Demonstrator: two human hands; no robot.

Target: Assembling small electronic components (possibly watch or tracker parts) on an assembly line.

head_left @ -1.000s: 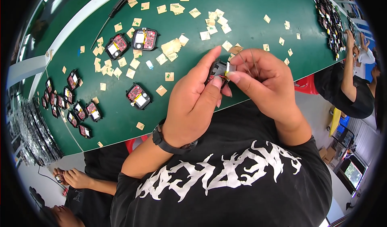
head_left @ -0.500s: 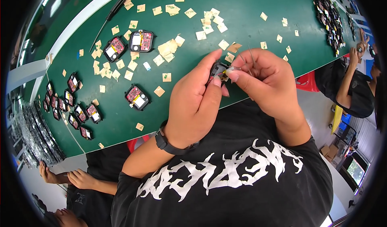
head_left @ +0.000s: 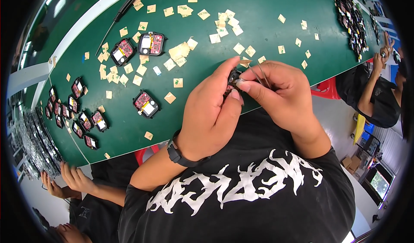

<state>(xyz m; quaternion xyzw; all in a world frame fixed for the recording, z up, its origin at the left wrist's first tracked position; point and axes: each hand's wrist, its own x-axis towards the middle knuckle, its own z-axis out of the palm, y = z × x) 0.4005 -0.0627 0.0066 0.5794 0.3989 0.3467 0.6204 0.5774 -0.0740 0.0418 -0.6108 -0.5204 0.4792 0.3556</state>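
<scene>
A: Counted near the middle of the green table [head_left: 276,44]: three red-and-black circuit modules lying apart — a pair [head_left: 137,48] side by side by the black screwdriver [head_left: 117,18], one alone [head_left: 146,104] closer to the edge. About ten more in a cluster [head_left: 75,111] at the left end. Tan paper squares [head_left: 180,53] scattered by the dozen, too many to count exactly.

B: And in the hands?

A: One small dark module [head_left: 233,80], pinched in the curled fingers of the left hand [head_left: 211,113], above the table's near edge. Right hand [head_left: 282,94] closed on thin metal tweezers [head_left: 258,72], thumb tip touching the module.

B: Compared with a second ago?

A: Same grip, same pose. Loose modules unmoved; co-worker's hands [head_left: 69,178] now in the lower-left corner.
</scene>
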